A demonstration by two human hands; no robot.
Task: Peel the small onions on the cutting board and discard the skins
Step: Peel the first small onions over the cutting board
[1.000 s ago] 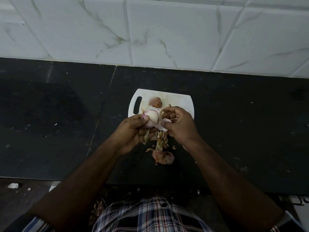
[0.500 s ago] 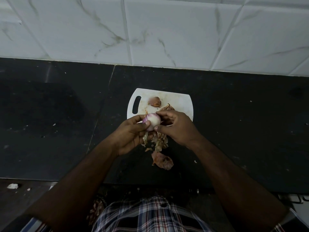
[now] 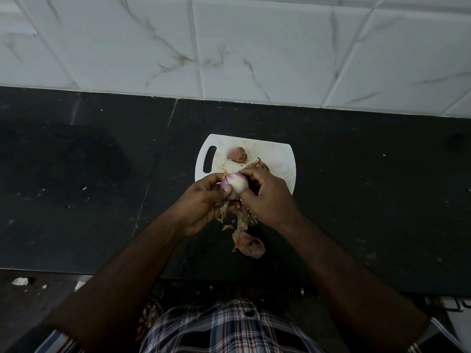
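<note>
Since a second ago the right hand (image 3: 267, 197) has let go of the pale strip of skin it was pulling away and closed back in on the onion (image 3: 235, 186), so both hands now meet around it over the near edge of the board.

The white marbled wall tiles (image 3: 254, 47) fill the top of the view and meet the black counter (image 3: 76, 174) along a straight line. The counter runs wide and dark to either side of the hands, with only small pale specks on it, and its front edge passes just in front of the person's checked shirt (image 3: 224, 327). A seam in the stone runs down from the wall to the left of the board.

The white cutting board (image 3: 277, 159) lies well back from the front edge, its handle slot at the left. The left hand (image 3: 204, 202) grips the onion from the left and below, thumb pressed on its peeled face. The right hand's fingertips pinch at the onion's top and right side. The onion is half bare, purple at the top and white below.

An unpeeled onion (image 3: 237, 154) sits on the board behind the hands, with a scrap of skin beside it. Loose skins (image 3: 248, 244) lie on the counter between the hands and the front edge.
</note>
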